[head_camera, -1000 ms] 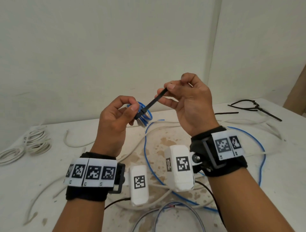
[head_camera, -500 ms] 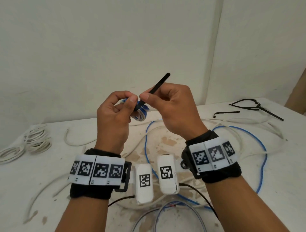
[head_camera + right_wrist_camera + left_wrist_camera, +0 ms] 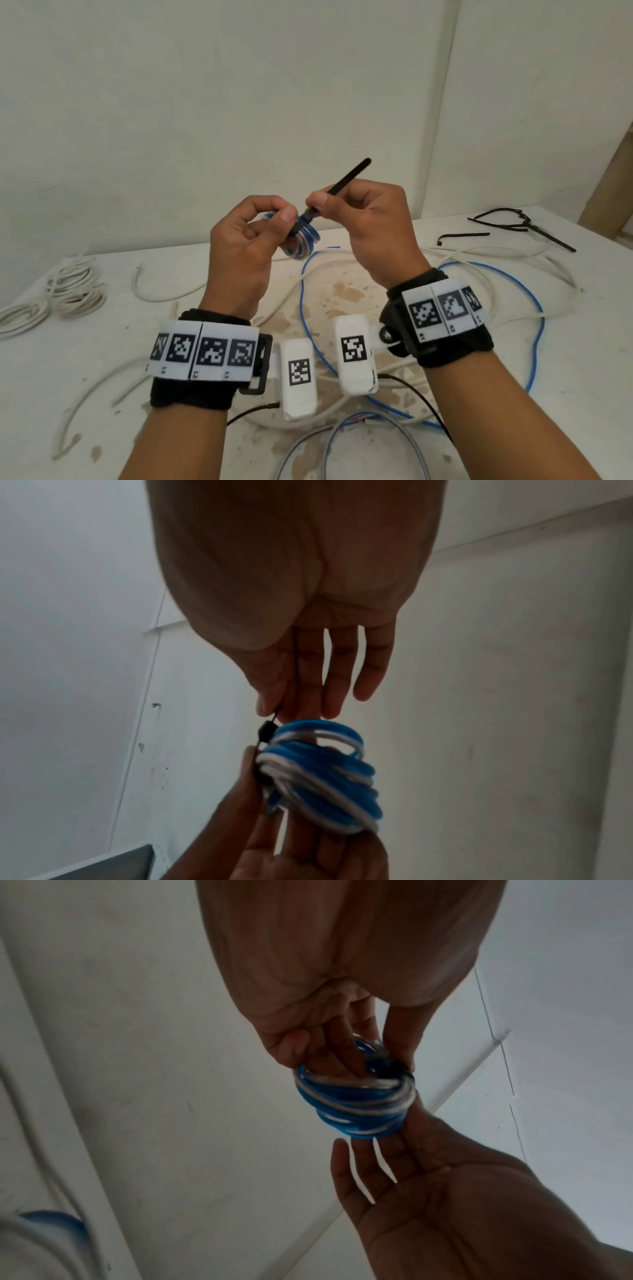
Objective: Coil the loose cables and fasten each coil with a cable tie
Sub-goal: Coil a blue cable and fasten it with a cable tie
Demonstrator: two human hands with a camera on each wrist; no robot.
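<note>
Both hands are raised above the table (image 3: pixel 582 342), well clear of its surface, with open air on all sides of them and a bare wall behind.

The left hand (image 3: pixel 245 246) holds a small blue-and-white cable coil (image 3: pixel 305 241) between curled fingers and thumb; in the left wrist view two fingers pass through the coil's centre. The coil sits between the two hands, above the middle of the table.

The right hand (image 3: pixel 368 226) pinches a black cable tie (image 3: pixel 337 186) between thumb and forefinger, just beside the coil. The remaining fingers lie nearly straight in the right wrist view. The tie's free tail points up and to the right, past the knuckles. Its head (image 3: pixel 267 730) rests against the coil's edge. Whether the tie is fully drawn tight cannot be told.

On the table below: a loose blue cable (image 3: pixel 537 329) looping wide toward the right, loose white cables (image 3: pixel 496 255) crossing it, and grey cable (image 3: pixel 404 442) at the near edge. Coiled white cables (image 3: pixel 73 291) lie at the far left, well apart. Spare black ties (image 3: pixel 513 222) lie near the far right corner, close to the table's edge.
</note>
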